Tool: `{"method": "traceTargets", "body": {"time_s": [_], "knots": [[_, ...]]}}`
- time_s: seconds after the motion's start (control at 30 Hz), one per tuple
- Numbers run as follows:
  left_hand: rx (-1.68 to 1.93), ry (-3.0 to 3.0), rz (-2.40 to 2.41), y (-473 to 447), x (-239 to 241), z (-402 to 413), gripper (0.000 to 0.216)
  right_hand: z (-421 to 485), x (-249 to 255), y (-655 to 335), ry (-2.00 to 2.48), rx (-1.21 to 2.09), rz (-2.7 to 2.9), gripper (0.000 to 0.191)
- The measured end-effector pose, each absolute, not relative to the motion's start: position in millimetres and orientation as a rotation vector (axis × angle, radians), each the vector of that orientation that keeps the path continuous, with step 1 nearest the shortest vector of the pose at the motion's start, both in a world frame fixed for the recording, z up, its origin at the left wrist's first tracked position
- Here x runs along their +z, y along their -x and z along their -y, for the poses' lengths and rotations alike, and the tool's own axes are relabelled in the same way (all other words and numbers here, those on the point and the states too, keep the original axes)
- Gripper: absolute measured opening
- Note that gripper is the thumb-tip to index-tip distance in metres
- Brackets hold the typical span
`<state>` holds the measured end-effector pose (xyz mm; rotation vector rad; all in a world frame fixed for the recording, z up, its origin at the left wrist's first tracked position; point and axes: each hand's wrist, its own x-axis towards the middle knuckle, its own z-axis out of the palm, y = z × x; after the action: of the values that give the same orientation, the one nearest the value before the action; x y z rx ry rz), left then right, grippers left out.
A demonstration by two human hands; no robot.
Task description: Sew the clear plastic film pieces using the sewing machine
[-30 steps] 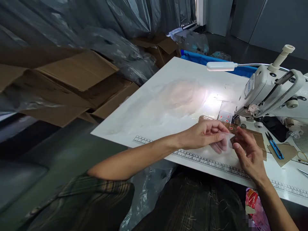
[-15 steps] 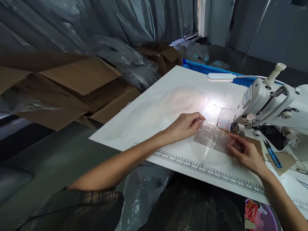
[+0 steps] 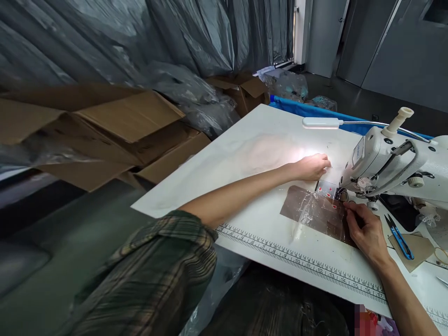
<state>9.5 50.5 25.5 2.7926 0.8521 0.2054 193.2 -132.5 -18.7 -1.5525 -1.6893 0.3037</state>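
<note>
A clear plastic sheet (image 3: 317, 214) lies on the white sewing table (image 3: 224, 172), its right edge by the presser foot of the sewing machine (image 3: 381, 158). My right hand (image 3: 367, 229) pinches that edge just in front of the foot. Beyond the metal plate (image 3: 325, 188) with red marks, my left hand (image 3: 312, 167) has its fingers pressed together under the lamp's glare. What the left fingers hold, if anything, cannot be made out.
Blue thread snips (image 3: 399, 237) rest on brown card (image 3: 413, 251) at the right. A white lamp (image 3: 322, 122) on a bendy neck hangs over the table. Printed rulers (image 3: 301, 263) run along the front edge. Open cardboard boxes (image 3: 129, 114) stand at the left.
My left hand has moved right and away from me, from the sheet's left part to behind the metal plate. My right hand has shifted slightly right, beside the presser foot.
</note>
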Motion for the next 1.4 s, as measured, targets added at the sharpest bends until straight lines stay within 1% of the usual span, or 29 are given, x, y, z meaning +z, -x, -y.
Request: {"method": "traceTargets", "body": {"time_s": [0.1, 0.2, 0.33, 0.4, 0.5, 0.57, 0.73, 0.87, 0.93, 1.03, 1.17, 1.27, 1.4], "knots": [[0.224, -2.782, -0.643, -24, 18, -73, 0.028, 133, -19, -195, 1.565, 0.297, 1.693, 0.026], [0.343, -2.730, -0.592, -24, 15, -81, 0.027, 133, -17, -196, 1.583, 0.300, 1.686, 0.026], [0.541, -2.665, -0.614, -4, 20, -61, 0.027, 135, -13, -196, 1.603, 0.332, 1.635, 0.028], [0.593, -2.615, -0.456, 7, 26, -41, 0.022, 135, -11, -195, 1.605, 0.357, 1.611, 0.029], [0.470, -2.506, -0.169, 19, 34, -11, 0.016, 136, -10, -193, 1.623, 0.390, 1.591, 0.030], [0.357, -2.482, -0.096, 22, 35, 2, 0.017, 136, -9, -192, 1.647, 0.397, 1.586, 0.030], [0.312, -2.606, -0.151, 20, 22, 6, 0.020, 135, -9, -193, 1.667, 0.437, 1.583, 0.030], [0.376, -2.663, -0.152, 16, 9, 3, 0.011, 136, -6, -193, 1.643, 0.436, 1.605, 0.029], [0.407, -2.698, -0.151, 16, 9, 4, 0.010, 138, -3, -189, 1.592, 0.441, 1.670, 0.028], [0.363, -2.748, -0.141, 15, 16, 10, 0.016, 139, 2, -179, 1.488, 0.430, 1.797, 0.026], [0.277, -2.777, -0.162, 13, 24, 19, 0.022, 140, 9, -167, 1.496, 0.426, 1.867, 0.024], [0.301, -2.655, -0.198, 17, 26, 19, 0.019, 143, 13, -164, 1.542, 0.637, 1.827, 0.025], [0.246, -2.326, -0.394, 29, 36, 6, 0.021, 145, 17, -166, 1.620, 1.191, 1.568, 0.032]]}}
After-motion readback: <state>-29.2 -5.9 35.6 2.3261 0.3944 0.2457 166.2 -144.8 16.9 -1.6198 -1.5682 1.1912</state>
